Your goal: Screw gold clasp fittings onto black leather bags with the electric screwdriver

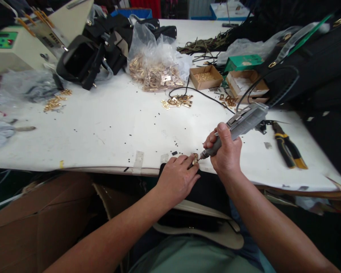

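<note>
My right hand (226, 151) is wrapped round a grey electric screwdriver (241, 123) whose cable loops away to the back right. Its tip points down-left onto a small gold metal fitting (195, 158) at the table's front edge. My left hand (177, 178) lies fingers down on a black bag piece (207, 189) at that edge, and its fingertips hold the gold fitting in place. The black piece runs down from the table onto my lap.
The white table (116, 125) carries a clear plastic bag of gold fittings (156, 66), loose gold fittings (178, 101), a small box of screws (206, 77), pliers (287, 144), black bags (88, 57) and a beige machine (22, 41). Brown cardboard (36, 220) sits below left.
</note>
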A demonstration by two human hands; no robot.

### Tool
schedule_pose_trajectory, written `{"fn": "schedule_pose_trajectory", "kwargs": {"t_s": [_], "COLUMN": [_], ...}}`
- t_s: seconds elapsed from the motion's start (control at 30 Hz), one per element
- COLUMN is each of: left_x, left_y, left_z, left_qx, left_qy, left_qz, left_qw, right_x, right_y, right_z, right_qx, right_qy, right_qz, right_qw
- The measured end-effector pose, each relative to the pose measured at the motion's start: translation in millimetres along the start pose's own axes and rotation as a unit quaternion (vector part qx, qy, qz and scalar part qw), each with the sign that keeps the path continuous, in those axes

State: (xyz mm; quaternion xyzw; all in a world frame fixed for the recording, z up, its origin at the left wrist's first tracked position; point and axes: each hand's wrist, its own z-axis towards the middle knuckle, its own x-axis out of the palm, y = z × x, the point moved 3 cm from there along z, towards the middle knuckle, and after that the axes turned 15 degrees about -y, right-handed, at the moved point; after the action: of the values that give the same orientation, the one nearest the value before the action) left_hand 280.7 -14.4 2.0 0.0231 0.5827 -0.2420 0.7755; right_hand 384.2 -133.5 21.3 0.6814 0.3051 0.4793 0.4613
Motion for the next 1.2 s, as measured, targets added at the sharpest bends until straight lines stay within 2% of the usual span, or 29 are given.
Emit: {"fn": "schedule_pose_trajectory", "kwargs": {"t_s": [0.2,0.33,0.53,0.77,0.97,1.2], "left_x": [-2.4,-0.6,0.0,1.4,14.2,4.1], "left_y": [-1.2,-1.9,-2.6,-2.1,1.3,0.7], "left_z": [0.6,0.8,0.5,0.1,-4.3,-3.0], "left_qx": [0.007,0.012,0.009,-0.008,-0.014,-0.015], "left_qy": [0.025,0.028,0.019,0.018,-0.008,0.004], "left_qz": [0.012,0.019,0.019,0.001,-0.008,-0.018], "left_qw": [1.000,0.999,1.000,1.000,1.000,1.000], "right_x": [0.2,-0.5,-0.7,7.1,16.6,13.1], "right_y": [-7.3,-11.7,-11.1,-10.6,-8.5,-15.8], "right_z": [-3.5,-5.3,-13.1,-20.8,-26.1,-20.7], "right_qx": [0.002,-0.024,-0.064,-0.075,-0.098,-0.058], "right_qy": [0.018,0.031,0.082,0.158,0.278,0.246], "right_qz": [-0.018,-0.045,-0.094,-0.189,-0.233,-0.207], "right_qw": [1.000,0.998,0.990,0.966,0.927,0.945]}}
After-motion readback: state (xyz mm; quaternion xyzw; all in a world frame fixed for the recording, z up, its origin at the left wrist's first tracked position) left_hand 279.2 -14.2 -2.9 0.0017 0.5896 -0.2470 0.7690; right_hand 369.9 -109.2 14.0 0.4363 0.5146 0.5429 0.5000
